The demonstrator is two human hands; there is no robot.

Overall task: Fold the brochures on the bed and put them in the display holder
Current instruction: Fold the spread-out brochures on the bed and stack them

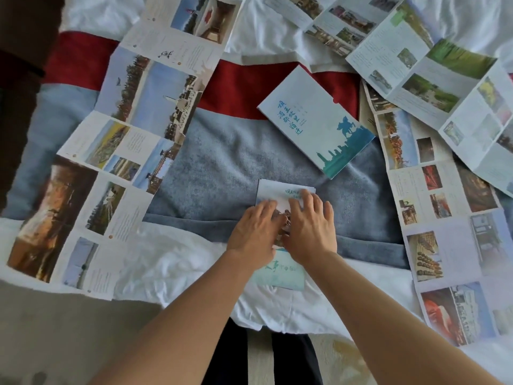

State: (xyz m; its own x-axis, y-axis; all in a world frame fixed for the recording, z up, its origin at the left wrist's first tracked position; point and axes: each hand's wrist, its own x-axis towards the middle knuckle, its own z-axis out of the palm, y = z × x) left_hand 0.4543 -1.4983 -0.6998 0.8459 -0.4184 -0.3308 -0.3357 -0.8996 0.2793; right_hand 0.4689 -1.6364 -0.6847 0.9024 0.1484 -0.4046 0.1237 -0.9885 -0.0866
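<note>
A folded brochure (280, 190) with teal lettering lies on the bed in front of me. Both of my hands press flat on it: my left hand (255, 232) covers its lower left, my right hand (311, 226) its right side, fingers spread. Its pale teal lower end (283, 273) shows below my wrists. A white and teal card sleeve with a horse-rider silhouette, possibly the display holder (316, 120), lies flat further away. A long unfolded brochure (125, 140) stretches along the left. Two more unfolded brochures lie at the right (441, 218) and the upper right (416, 59).
The bed carries a grey-blue blanket (222, 173), a red band (244, 87) and white sheets (180, 262). The bed's near edge runs just in front of my legs; beige floor (55, 343) shows at the lower left.
</note>
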